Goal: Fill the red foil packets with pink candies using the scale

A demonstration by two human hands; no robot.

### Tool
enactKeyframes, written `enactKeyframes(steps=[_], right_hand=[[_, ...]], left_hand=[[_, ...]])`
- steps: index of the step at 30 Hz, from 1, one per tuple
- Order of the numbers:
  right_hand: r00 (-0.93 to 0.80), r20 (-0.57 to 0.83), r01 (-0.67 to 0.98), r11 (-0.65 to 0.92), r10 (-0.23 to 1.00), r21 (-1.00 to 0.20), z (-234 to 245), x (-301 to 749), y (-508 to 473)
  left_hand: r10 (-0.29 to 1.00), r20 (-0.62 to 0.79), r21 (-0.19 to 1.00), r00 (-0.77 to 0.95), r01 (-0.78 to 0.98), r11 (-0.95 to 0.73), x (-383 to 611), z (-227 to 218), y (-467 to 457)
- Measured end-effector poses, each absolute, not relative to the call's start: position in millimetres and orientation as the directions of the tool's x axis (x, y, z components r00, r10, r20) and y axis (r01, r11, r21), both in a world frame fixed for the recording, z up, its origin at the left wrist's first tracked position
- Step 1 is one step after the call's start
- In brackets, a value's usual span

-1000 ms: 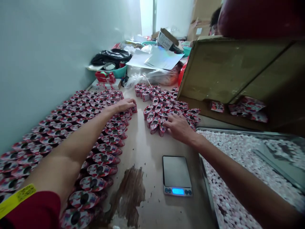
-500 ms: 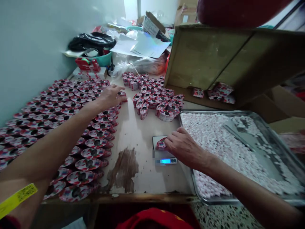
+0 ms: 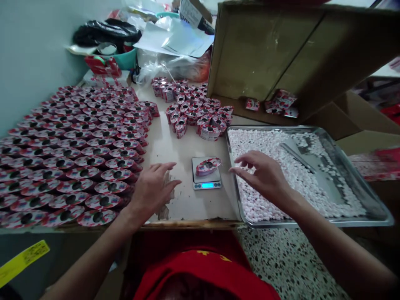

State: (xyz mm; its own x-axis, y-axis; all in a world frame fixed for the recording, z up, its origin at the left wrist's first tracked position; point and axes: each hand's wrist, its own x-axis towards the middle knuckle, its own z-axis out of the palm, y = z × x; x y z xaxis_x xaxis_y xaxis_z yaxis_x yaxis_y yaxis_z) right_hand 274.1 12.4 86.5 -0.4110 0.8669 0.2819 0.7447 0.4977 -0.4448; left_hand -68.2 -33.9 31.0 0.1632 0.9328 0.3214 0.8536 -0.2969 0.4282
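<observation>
A small digital scale point(image 3: 206, 186) with a lit blue display lies on the table, and one red-and-white printed oval packet point(image 3: 208, 166) with a dark round hole in its top rests on its plate. To the left of the scale is my left hand point(image 3: 156, 185), fingers apart and holding nothing. My right hand point(image 3: 261, 168) hovers over the near-left part of a metal tray point(image 3: 315, 225), its thumb and fingers spread with nothing between them. Small white pieces point(image 3: 259, 141) cover much of the tray. Rows of similar packets point(image 3: 78, 152) stand left of my left hand.
A looser cluster of packets point(image 3: 195, 108) stands behind the scale. At back right a cardboard box point(image 3: 250, 54) lies open with a few packets inside. A metal strip point(image 3: 298, 157) rests in the tray. A teal basin point(image 3: 126, 59) and papers point(image 3: 175, 37) sit at the back.
My right hand has let go of the packet on the scale and moved right over the tray. My left hand has come back from the far rows toward the scale. The view has tilted down.
</observation>
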Motion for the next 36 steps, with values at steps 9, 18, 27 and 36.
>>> enactKeyframes(steps=[9,18,27,36], right_hand=[[-0.493,0.318,0.665,0.587,0.809,-0.462,99,251,44],[-0.112,0.192,0.565,0.222,0.975,-0.795,78,282,45],[0.027,-0.168,0.056,-0.169,0.985,-0.984,35,292,9],[-0.082,-0.475,-0.679,-0.398,0.876,-0.616,35,257,1]], left_hand=[[0.952,0.266,0.601,0.15,0.747,-0.286,-28,50,0],[0.983,0.134,0.726,0.122,0.664,-0.181,-5,5,2],[0.975,0.182,0.684,0.128,0.696,-0.219,9,-9,7],[0.675,0.489,0.289,0.553,0.627,-0.723,67,45,38]])
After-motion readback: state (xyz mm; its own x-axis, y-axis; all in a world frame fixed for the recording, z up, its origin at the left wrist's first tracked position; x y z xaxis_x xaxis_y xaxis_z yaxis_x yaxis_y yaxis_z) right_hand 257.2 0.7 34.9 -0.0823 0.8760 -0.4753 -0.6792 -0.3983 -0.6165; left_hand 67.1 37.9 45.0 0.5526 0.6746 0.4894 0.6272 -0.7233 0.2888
